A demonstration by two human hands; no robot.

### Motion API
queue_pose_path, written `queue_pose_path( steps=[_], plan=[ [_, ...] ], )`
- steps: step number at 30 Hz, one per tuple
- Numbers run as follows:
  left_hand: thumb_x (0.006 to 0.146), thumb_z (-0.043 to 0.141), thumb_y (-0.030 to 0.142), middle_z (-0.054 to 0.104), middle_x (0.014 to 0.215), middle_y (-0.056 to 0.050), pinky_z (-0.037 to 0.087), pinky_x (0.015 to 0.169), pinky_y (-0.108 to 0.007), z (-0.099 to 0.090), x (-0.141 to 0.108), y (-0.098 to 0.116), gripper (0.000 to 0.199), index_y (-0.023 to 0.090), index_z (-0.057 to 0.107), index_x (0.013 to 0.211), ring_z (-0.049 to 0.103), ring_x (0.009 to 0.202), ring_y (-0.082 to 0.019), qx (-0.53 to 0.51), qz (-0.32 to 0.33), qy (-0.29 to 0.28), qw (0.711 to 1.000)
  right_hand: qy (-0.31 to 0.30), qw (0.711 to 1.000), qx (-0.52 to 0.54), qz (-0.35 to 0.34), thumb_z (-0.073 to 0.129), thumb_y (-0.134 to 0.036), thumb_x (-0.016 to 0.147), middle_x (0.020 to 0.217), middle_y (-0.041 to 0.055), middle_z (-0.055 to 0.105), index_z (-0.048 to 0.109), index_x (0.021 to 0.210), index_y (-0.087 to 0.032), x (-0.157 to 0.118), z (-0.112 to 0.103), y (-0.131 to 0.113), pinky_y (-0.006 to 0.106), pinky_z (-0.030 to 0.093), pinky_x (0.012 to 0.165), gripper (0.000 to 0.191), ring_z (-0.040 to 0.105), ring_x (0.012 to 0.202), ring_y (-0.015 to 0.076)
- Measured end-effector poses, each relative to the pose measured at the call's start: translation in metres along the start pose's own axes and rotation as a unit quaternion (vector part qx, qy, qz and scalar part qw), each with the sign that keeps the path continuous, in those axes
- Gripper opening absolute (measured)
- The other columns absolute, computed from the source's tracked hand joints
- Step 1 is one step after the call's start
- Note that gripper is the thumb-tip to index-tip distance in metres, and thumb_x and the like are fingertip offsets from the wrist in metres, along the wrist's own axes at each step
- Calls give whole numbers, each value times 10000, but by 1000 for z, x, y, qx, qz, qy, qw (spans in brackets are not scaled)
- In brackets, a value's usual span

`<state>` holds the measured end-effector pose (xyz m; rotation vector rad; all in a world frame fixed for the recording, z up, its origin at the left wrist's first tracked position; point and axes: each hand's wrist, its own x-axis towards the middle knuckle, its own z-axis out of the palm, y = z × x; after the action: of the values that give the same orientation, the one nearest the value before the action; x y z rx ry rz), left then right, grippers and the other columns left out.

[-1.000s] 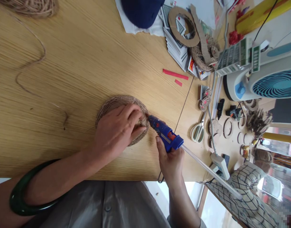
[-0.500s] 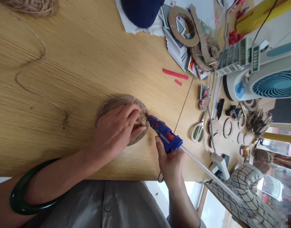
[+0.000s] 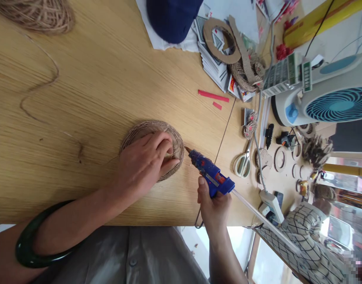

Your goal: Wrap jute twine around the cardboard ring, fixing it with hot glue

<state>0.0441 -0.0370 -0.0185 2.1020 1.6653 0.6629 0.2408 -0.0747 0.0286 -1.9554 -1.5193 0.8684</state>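
My left hand [image 3: 145, 157] lies over a round twine-edged piece [image 3: 176, 136] on the table, fingers bent inside its coiled rim and thumb held near them. Much of the piece's middle is hidden under that hand. In my right hand [image 3: 214, 209] is a blue glue gun [image 3: 208, 167], gripped by its handle with a long clear glue stick [image 3: 254, 211] sticking out of the back. Its nozzle points at the right side of the twine rim, a small gap away. A thin twine strand [image 3: 55, 71] runs loosely across the table on the left.
A ball of twine [image 3: 41, 15] sits at the upper left. Red strips [image 3: 213, 96], white-handled scissors [image 3: 242, 163], a cardboard ring [image 3: 208, 37], playing cards [image 3: 213, 65] and a dark blue rounded object [image 3: 173, 19] lie beyond. A fan [image 3: 331, 102] and power strip [image 3: 272, 207] stand to the right.
My right hand has drawn the glue gun back a little to the right, so its nozzle has come off the twine rim. My left hand stays on the piece.
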Motion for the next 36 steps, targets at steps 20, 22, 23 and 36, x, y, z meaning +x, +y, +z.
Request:
queue_pose_path(
  steps=[20, 22, 23, 36],
  plan=[
    [918, 602, 448, 732, 1049, -21, 542, 831, -299, -25, -19, 64, 292, 236, 660, 1110, 689, 923, -185, -416, -95, -96, 899, -38, 915, 393, 84, 713, -551, 830, 794, 24, 721, 720, 765, -210, 4, 7, 7, 274, 523, 683, 347, 642, 687, 146],
    [892, 623, 484, 731, 1077, -48, 555, 856, -309, -12, -17, 73, 367, 206, 645, 1130, 696, 970, -205, -535, -145, -152, 818, -29, 927, 362, 94, 697, -587, 829, 697, 6, 673, 684, 711, -204, -3, 10, 11, 252, 475, 599, 401, 592, 629, 136],
    [883, 631, 491, 730, 1082, -57, 557, 863, -310, -6, -16, 77, 378, 193, 640, 1115, 696, 985, -212, -581, -158, -168, 781, -27, 932, 348, 98, 677, -602, 840, 659, -3, 643, 664, 691, -199, -6, 11, 14, 244, 446, 564, 429, 561, 598, 127],
    [856, 681, 441, 668, 809, -5, 516, 702, -243, 22, -23, 95, 284, 186, 574, 918, 637, 748, -141, -655, -177, -146, 720, -5, 986, 165, 24, 457, -569, 989, 710, 12, 637, 641, 817, -191, -44, -24, 19, 273, 480, 597, 454, 582, 639, 154]
  ],
)
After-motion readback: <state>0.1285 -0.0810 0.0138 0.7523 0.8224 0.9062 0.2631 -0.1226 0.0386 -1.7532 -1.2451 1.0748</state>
